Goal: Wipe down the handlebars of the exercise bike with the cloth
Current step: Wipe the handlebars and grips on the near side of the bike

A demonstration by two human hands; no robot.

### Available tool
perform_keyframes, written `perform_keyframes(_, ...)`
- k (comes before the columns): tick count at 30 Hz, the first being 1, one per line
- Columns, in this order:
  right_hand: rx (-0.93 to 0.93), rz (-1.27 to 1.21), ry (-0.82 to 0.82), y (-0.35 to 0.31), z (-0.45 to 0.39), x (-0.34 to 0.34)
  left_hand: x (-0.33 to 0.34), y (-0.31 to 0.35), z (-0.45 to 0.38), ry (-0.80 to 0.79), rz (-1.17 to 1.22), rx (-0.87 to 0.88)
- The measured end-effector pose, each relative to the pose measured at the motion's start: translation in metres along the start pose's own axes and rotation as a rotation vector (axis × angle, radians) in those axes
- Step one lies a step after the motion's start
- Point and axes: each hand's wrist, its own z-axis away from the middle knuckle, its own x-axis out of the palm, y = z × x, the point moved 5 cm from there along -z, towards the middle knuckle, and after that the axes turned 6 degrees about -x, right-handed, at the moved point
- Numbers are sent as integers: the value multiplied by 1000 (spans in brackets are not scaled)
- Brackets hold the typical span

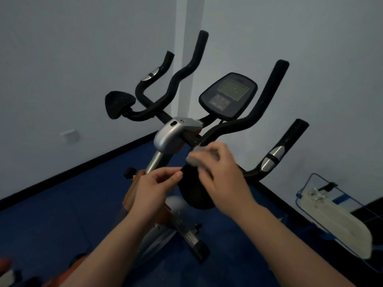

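Cloth [204, 156] motion-blurred under right hand [222, 175], mostly hidden. Elbow pad [192, 193] partly covered by both hands. Console [228, 96] text unreadable. Orange objects [6, 264] cut off bottom-left.

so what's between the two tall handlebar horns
The console with its greenish screen sits between the left horn and the right horn, seen in the head view.

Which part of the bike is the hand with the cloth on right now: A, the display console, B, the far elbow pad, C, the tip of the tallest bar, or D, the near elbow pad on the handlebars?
D: the right hand presses the pale cloth onto the near elbow pad, while the console stands untouched.
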Motion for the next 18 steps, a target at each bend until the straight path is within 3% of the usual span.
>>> perform_keyframes(4, -170, 128, -108, 0, 30, 6, -2, -11, 4, 36, 139, -47)
perform_keyframes(7, -350, 162, -280, 4, 30, -5, 3, -13, 8, 83, 182, -37)
perform_keyframes(13, -406, 223, -396, 3, 16, -5, 22, -8, 14, 236, 177, 85)
perform_keyframes(16, -373, -32, -526, 19, 15, -19, 31, -2, 15, 327, 143, 155)
perform_keyframes(18, -261, -237, -442, 41, -1, -37, 38, 3, 9, 387, 78, 199)
